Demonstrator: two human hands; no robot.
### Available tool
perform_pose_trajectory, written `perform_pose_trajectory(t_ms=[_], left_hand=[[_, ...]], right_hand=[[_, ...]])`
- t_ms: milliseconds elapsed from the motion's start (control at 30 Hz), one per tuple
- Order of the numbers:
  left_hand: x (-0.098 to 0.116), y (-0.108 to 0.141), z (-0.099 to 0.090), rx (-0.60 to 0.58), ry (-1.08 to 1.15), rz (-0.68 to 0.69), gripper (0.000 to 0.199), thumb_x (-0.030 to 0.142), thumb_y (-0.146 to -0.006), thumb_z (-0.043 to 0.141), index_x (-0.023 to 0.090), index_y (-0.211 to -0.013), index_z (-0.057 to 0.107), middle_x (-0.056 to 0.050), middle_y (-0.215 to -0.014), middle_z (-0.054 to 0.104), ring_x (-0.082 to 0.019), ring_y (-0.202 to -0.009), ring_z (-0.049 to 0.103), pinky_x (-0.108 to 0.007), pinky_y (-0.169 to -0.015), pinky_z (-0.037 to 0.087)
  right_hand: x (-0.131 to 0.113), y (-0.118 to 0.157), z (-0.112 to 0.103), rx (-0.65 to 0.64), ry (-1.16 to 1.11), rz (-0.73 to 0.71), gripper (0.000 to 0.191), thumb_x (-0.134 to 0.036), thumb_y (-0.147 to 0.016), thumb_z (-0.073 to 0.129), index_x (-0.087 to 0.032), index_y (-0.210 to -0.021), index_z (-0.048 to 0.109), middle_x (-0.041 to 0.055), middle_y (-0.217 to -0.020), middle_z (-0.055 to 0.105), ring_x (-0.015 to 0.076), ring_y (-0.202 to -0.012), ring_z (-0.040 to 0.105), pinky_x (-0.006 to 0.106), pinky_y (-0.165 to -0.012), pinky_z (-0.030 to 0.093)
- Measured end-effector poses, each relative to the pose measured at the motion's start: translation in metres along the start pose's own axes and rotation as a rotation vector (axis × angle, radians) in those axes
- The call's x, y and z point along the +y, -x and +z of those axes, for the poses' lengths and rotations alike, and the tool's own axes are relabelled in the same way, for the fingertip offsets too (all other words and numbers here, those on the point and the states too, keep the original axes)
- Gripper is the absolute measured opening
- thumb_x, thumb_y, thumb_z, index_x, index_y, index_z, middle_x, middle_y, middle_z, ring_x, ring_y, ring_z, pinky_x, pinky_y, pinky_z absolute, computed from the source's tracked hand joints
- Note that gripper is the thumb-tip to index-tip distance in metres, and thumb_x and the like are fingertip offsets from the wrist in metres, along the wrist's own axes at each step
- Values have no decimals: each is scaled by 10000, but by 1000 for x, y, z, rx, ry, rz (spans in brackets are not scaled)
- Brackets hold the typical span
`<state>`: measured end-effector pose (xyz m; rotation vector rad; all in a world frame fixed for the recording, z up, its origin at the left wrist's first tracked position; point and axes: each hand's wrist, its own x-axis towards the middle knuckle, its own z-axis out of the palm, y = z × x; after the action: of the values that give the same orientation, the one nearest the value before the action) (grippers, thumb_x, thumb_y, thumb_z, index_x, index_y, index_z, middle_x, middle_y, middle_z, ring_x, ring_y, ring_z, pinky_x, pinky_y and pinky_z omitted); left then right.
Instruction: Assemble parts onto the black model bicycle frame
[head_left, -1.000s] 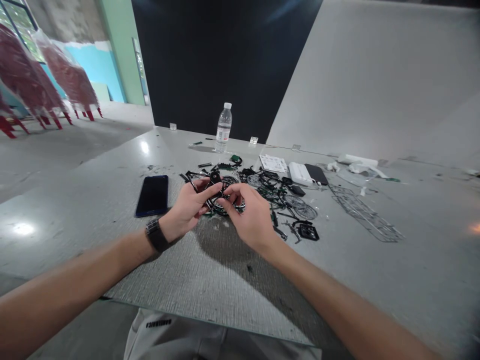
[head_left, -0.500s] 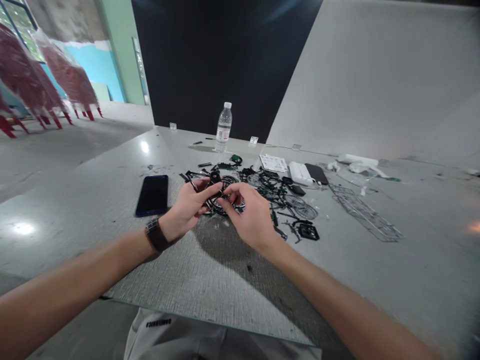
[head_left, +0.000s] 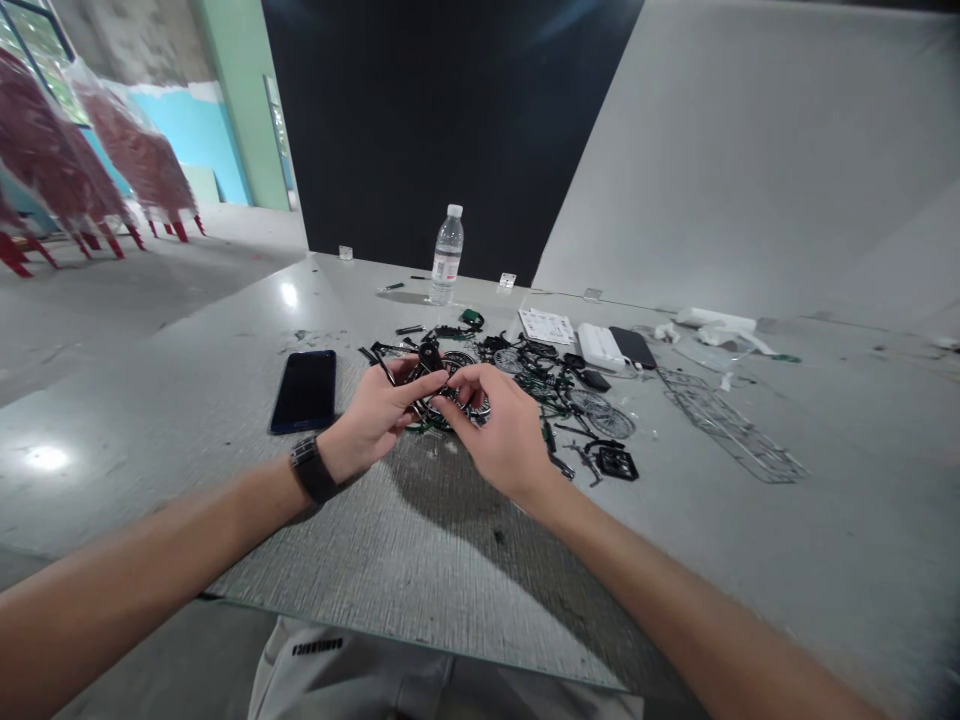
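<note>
My left hand (head_left: 379, 405), with a black band on its wrist, is wrapped round a dark model frame (head_left: 429, 358) with thin rods. Close beside it, my right hand (head_left: 501, 425) has thumb and forefinger pinched at the near side of the same assembly; whatever small part lies between those fingertips is too small to make out. A spoked wheel (head_left: 459, 362) shows behind the fingers, partly hidden by them. Loose black and green parts (head_left: 541, 385) spread over the table right of the hands, with another spoked wheel (head_left: 602, 413) among them.
A phone (head_left: 304, 391) lies left of my hands. Behind them stands a water bottle (head_left: 446, 262). Farther right are a paper sheet (head_left: 547, 326), a white box (head_left: 599, 347), a thin part frame (head_left: 727, 428) and plastic wrapping (head_left: 716, 330). The grey table (head_left: 360, 570) ends near my lap.
My left thumb has shifted slightly toward the right fingertips, and the dark frame has tilted a little. Both hands keep nearly the same place.
</note>
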<state>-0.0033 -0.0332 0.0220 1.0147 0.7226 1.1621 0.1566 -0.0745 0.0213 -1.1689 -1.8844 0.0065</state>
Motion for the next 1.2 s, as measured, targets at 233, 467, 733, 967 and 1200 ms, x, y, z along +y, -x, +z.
perform_pose_trajectory(t_ms=[233,467,733,967,1200], left_hand=[[2,-2,1,36,115,-82,298,255,-650,916,121,-811,705,6,-750,633,5,-448,373,-153,-358,164],[8,-2,0,102,141,-112,284,208,-667,910,117,-837,701,9,-769,636,-1,-481,434,-147,-377,207],[8,-3,-2,119,128,-104,269,209,-679,904,113,-833,705,10,-764,644,4,-472,416,-152,-368,195],[0,-4,-2,69,90,-79,262,213,-700,890,110,-814,679,27,-667,602,6,-409,366,-152,-344,165],[-1,-3,1,85,17,-120,189,154,-763,835,96,-836,670,5,-696,630,4,-400,382,-148,-334,186]], right_hand=[[1,-1,0,43,11,-62,106,-293,-949,672,-220,-1014,631,41,-868,674,203,-821,634,335,-745,505],[2,-1,1,85,47,-200,86,-249,-972,641,-215,-1050,647,59,-941,727,222,-906,677,369,-813,535],[4,-2,0,91,75,-245,87,-195,-972,626,-219,-1041,672,60,-981,739,228,-932,664,389,-862,522],[8,-9,-13,-117,256,-349,125,-255,-1006,593,-215,-952,698,84,-988,671,239,-925,607,389,-812,464],[13,-8,-14,-245,403,-434,101,-190,-1001,584,-197,-955,673,97,-1081,650,242,-991,566,368,-828,424]])
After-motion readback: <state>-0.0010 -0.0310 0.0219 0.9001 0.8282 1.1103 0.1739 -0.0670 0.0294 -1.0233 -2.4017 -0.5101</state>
